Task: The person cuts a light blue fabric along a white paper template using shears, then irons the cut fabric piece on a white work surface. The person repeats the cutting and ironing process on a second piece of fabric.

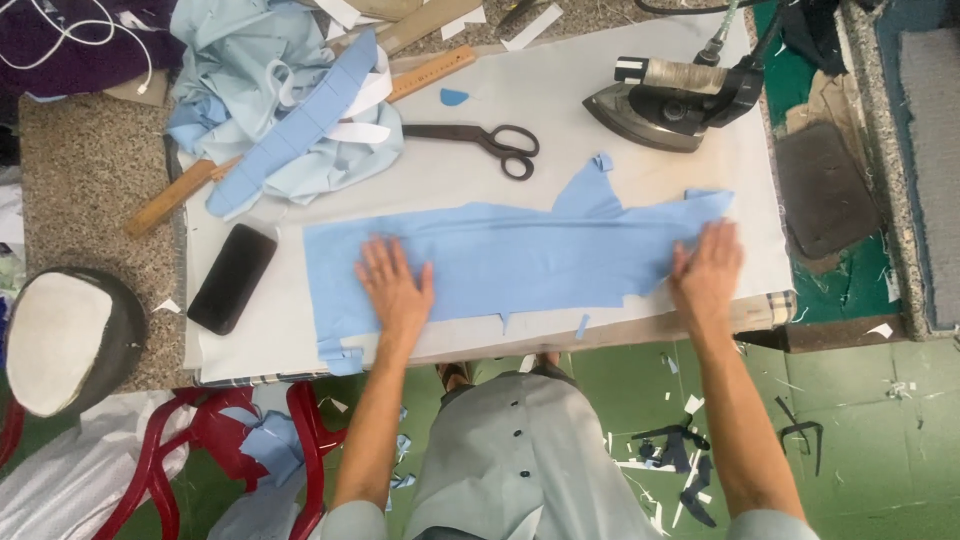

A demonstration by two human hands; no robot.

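Observation:
A long piece of light blue fabric lies flat on the white padded board. My left hand presses palm-down on its left part, fingers spread. At the fabric's right end rests my right hand, also flat, fingers together. Neither hand grips anything. Small blue offcuts hang at the board's near edge.
Black scissors lie behind the fabric. An iron stands at the back right. At the left edge sits a black phone. A pile of pale blue cloth covers a wooden ruler. A red chair stands below.

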